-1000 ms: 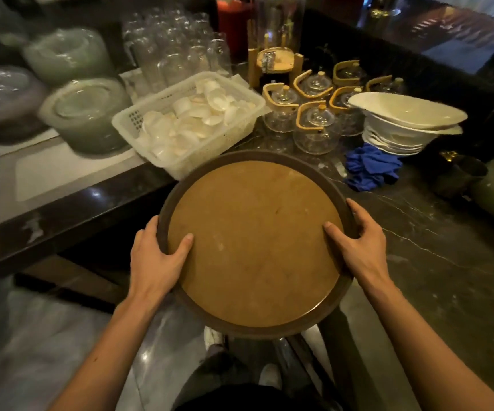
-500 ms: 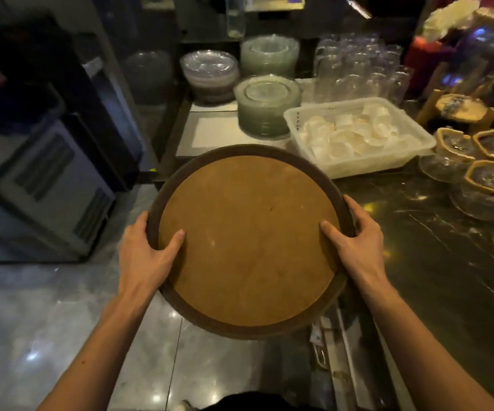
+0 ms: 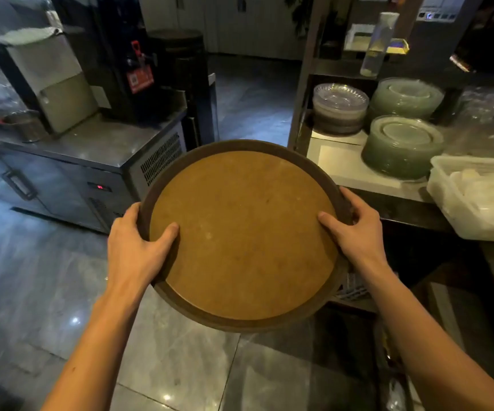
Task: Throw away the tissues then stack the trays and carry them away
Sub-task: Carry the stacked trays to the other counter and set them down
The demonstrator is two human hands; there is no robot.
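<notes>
A round tray (image 3: 240, 232) with a tan cork-like face and a dark brown rim is held level in front of me over the tiled floor. My left hand (image 3: 134, 244) grips its left rim, thumb lying on the tan face. My right hand (image 3: 355, 232) grips the right rim the same way. Whether more trays lie stacked beneath it is hidden. No tissues are in view.
A steel under-counter fridge (image 3: 71, 173) with dark machines on top stands at the left. To the right is a counter with stacked green plates (image 3: 403, 146), clear plates (image 3: 339, 108) and a white plastic basket (image 3: 477, 197). A tiled aisle (image 3: 248, 96) runs ahead between them.
The view has swung left, away from the counter of teapots and glasses, toward the aisle and the steel fridge. Both hands keep the same grip on the tray.
</notes>
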